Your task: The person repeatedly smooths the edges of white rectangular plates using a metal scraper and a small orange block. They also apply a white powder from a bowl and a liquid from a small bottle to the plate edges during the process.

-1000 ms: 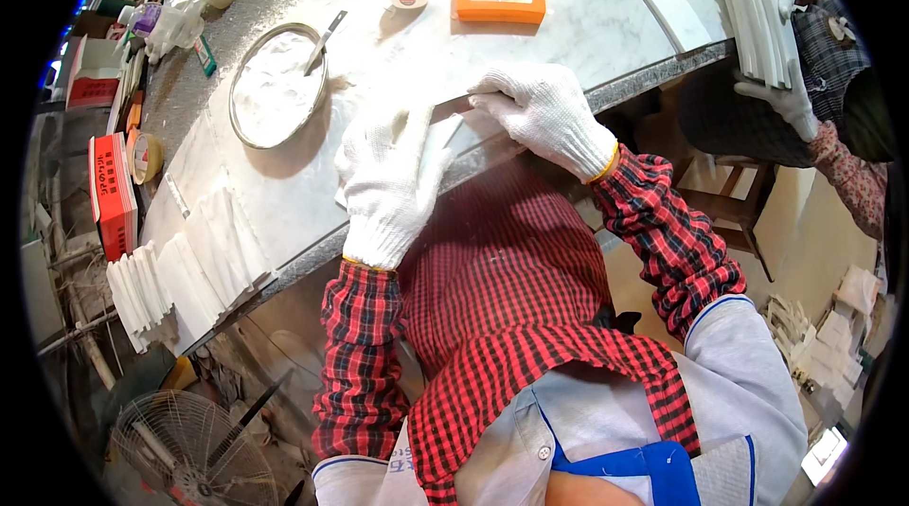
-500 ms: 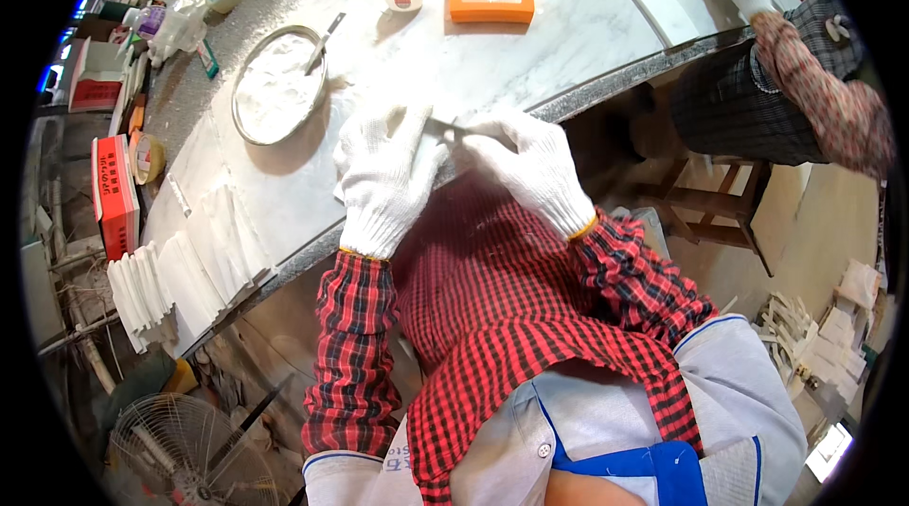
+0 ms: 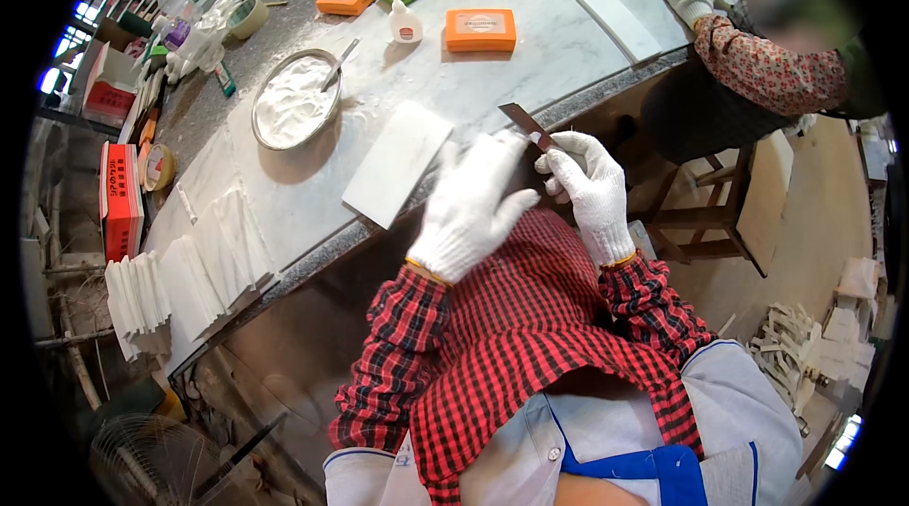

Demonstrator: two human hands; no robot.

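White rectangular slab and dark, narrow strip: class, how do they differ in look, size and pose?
The white rectangular slab is pale and broad; the dark, narrow strip is brownish and slimmer. The slab lies on the white marbled tabletop; the strip is gripped in the white-gloved right hand. Both look flat and straight-edged.

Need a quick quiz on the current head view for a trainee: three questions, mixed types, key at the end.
1. Which hand grips the dark flat strip?
2. True or false: the utensil lies clear of the bowl.
3. Which is nearest the left hand?
(a) green box
(b) white slab
(c) squeeze bottle

Key:
1. The right hand.
2. False: the utensil stands in the bowl, its handle leaning over the rim.
3. (b)
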